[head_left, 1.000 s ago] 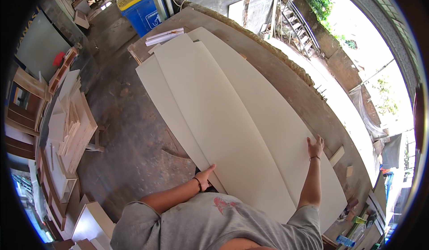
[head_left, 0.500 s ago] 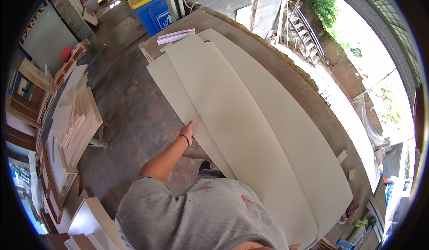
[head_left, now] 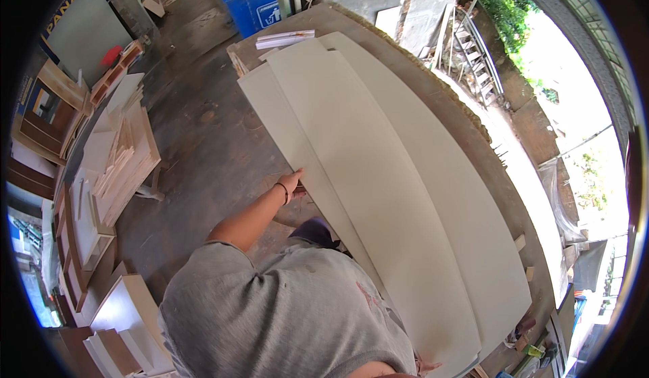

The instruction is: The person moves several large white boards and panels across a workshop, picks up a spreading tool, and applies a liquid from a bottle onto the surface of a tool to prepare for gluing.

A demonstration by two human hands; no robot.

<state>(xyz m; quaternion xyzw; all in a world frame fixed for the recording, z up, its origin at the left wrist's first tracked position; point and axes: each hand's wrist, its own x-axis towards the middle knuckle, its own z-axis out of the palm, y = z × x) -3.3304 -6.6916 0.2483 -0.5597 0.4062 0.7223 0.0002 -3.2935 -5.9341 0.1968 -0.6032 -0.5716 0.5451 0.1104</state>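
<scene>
Long, pale white boards (head_left: 378, 168) lie overlapping in a stack, running from the upper middle down to the lower right. My left hand (head_left: 291, 185) grips the left edge of the leftmost board (head_left: 270, 121), its thumb at the top and its fingers partly under the edge. At the lower edge of the picture, my right hand (head_left: 427, 366) is at the near end of the boards with its fingers curled at the edge; my shirt and the picture's border hide most of it.
A pale strip bundle (head_left: 285, 39) lies beyond the boards' far end, near a blue bin with a yellow lid (head_left: 250, 3). Cut panels (head_left: 122, 155) are piled at left, with a white cabinet piece (head_left: 128, 310) nearer. A metal stair (head_left: 476, 57) stands outside at upper right.
The view has shifted, and my torso now sits further left. My left hand has gone from resting at the board's edge to fingers curled under it. More of my right hand shows.
</scene>
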